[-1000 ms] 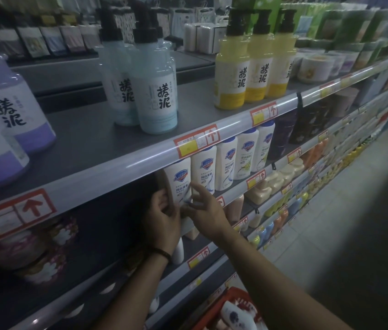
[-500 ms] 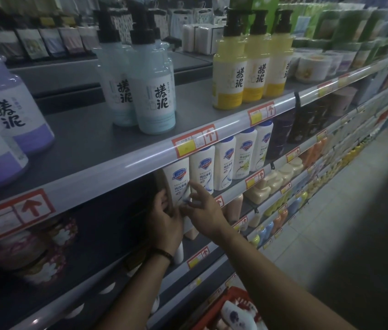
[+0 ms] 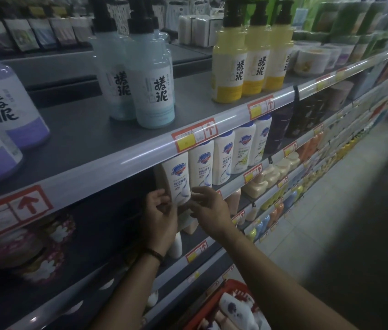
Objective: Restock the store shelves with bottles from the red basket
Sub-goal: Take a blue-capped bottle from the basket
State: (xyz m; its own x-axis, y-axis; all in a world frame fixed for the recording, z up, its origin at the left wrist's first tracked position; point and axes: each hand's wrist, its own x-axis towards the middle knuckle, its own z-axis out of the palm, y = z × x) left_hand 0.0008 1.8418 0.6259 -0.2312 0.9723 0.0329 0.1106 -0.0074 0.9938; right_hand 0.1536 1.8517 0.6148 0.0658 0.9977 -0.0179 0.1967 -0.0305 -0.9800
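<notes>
Where the row of white bottles ends on the second shelf [image 3: 271,161], the leftmost white bottle [image 3: 177,179] is stood upright, its base flanked by both hands. Left hand [image 3: 159,216]: fingers curled on the lower left edge. Right hand [image 3: 211,210]: loosely spread, fingertips touching the lower right corner. Red basket [image 3: 226,285]: seen below the arms, bottles inside.

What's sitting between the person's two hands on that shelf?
The lower end of the leftmost white bottle, between left hand and right hand, seen in the head view.

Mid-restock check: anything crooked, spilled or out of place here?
Only the leftmost white bottle, between the left hand and right hand: it leans left slightly more than the white bottles beside it. No spill or damage visible.
</notes>
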